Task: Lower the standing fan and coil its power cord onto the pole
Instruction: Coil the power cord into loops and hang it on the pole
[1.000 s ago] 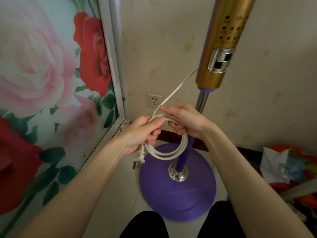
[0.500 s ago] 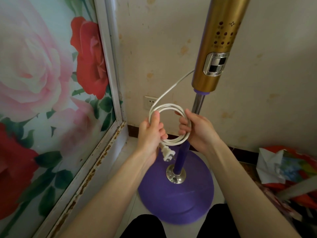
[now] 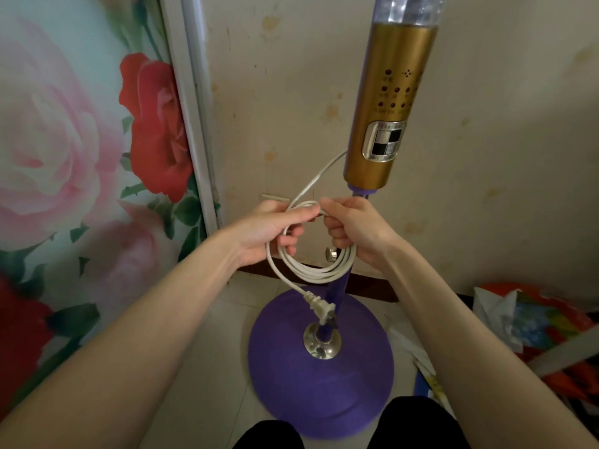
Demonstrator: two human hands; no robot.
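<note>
The fan's gold control column [image 3: 390,124] stands over a thin purple pole [image 3: 335,291] and a round purple base [image 3: 321,380]. A white power cord [image 3: 311,270] runs from the column's lower end into a coil of several loops in front of the pole. My left hand [image 3: 272,228] grips the coil's left side and top. My right hand [image 3: 353,226] pinches the top and holds the right side against the pole. The white plug [image 3: 321,307] dangles from the coil near the pole's chrome foot collar [image 3: 321,343]. A metal height knob [image 3: 331,254] shows inside the loop.
A framed panel with a rose print [image 3: 81,176] fills the left. A stained beige wall [image 3: 275,92] stands close behind the fan, a wall socket partly hidden by my left hand. Colourful plastic bags [image 3: 531,322] lie on the tiled floor at the right.
The view tilted up, showing more of the column. My hands shifted to the top of the coil. The plug dropped from my left hand and now hangs below the coil.
</note>
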